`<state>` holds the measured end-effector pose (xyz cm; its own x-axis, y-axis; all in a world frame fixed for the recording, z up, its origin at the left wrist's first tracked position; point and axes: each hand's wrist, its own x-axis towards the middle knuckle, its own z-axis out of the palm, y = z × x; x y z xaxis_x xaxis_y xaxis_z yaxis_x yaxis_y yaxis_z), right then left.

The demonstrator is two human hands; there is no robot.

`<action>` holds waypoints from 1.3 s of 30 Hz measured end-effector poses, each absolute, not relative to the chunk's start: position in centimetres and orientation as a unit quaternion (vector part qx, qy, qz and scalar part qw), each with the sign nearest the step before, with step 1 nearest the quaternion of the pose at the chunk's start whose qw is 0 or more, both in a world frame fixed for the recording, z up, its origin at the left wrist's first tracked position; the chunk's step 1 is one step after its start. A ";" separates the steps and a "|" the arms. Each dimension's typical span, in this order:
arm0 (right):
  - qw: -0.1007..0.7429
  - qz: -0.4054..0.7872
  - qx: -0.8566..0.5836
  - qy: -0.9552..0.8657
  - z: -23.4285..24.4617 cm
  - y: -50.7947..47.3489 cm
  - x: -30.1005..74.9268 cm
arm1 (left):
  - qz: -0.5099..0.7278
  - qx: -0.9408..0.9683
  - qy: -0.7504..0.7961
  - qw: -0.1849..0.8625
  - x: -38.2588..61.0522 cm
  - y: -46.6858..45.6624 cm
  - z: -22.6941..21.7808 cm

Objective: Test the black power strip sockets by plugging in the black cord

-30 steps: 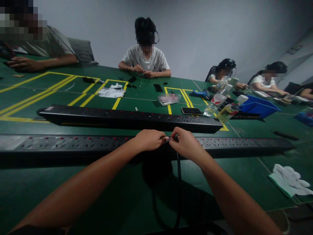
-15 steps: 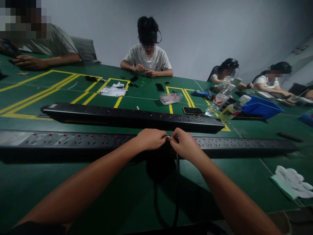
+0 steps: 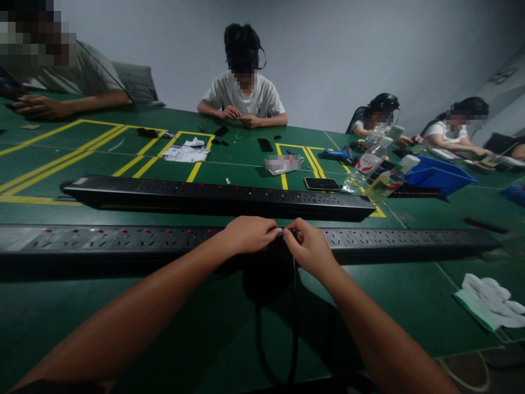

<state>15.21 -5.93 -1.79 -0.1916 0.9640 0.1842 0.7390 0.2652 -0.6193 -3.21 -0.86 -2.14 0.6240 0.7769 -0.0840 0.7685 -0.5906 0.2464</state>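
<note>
A long black power strip (image 3: pixel 123 242) with red switches and rows of sockets lies across the table in front of me. My left hand (image 3: pixel 251 234) reaches over its middle, thumb and fingers pinched together. Facing it, my right hand (image 3: pixel 309 245) is also closed, fingers bent, its tips nearly touching the left ones. Whatever sits between the fingertips is too small to make out. Below the right hand a dark cable (image 3: pixel 294 328) hangs down toward the table's near edge. The strip's middle is partly hidden behind both hands.
A second black power strip (image 3: pixel 221 196) lies just beyond. Farther right are a phone (image 3: pixel 322 184), two plastic bottles (image 3: pixel 385 185), and a blue bin (image 3: pixel 441 178). White gloves (image 3: pixel 490 301) lie at the near right. Several people sit around the green table (image 3: pixel 184 328).
Both hands stay together over the strip, with only slight finger movement. The whole view has shifted a little, and the cable below my right hand looks thinner near its top.
</note>
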 end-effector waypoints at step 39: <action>0.280 0.190 -0.568 -0.750 -1.7 -6.2 15.2 | 0.019 0.893 0.433 0.123 -3.1 -0.7 -2.4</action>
<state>15.21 -6.17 -1.69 -0.1976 0.9587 0.2044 0.7463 0.2824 -0.6028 -3.13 -0.73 -2.43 0.6243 0.7777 -0.0733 0.7684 -0.5945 0.2368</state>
